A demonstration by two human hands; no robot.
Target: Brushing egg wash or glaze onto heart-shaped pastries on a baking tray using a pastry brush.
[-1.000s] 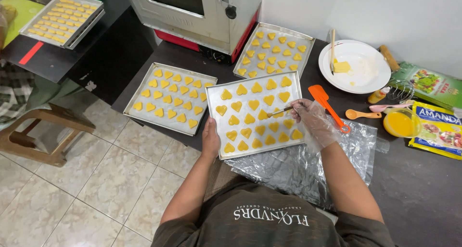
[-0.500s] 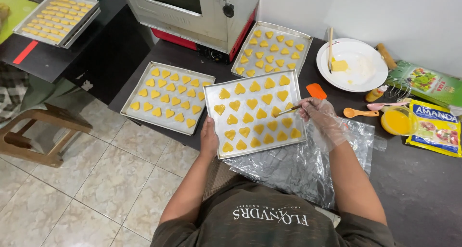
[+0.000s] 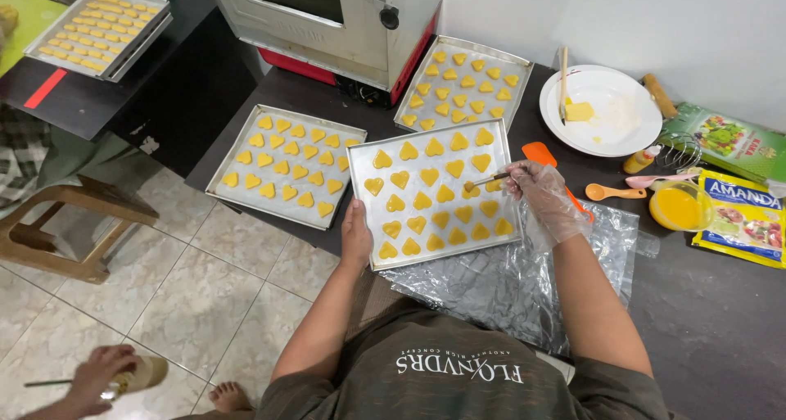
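A metal baking tray point(image 3: 499, 148) with several yellow heart-shaped cookies point(image 3: 427, 177) lies in front of me on the dark table. My left hand point(image 3: 356, 235) grips the tray's near left edge. My right hand point(image 3: 544, 197), in a clear plastic glove, holds a small brush point(image 3: 489, 179) whose tip touches a cookie in the right part of the tray.
Two more trays of heart cookies point(image 3: 286, 164) point(image 3: 463, 80) lie left and behind, before an oven point(image 3: 336, 15). A white plate point(image 3: 602, 109), orange spatula point(image 3: 540, 152), yellow bowl of egg wash point(image 3: 678, 205), packets and foil point(image 3: 524, 285) lie right. Another person's hand point(image 3: 98, 375) shows bottom left.
My right hand with the brush has shifted slightly along the right side of the tray, from cookie to cookie. Another person's hand has come into view at the bottom left.
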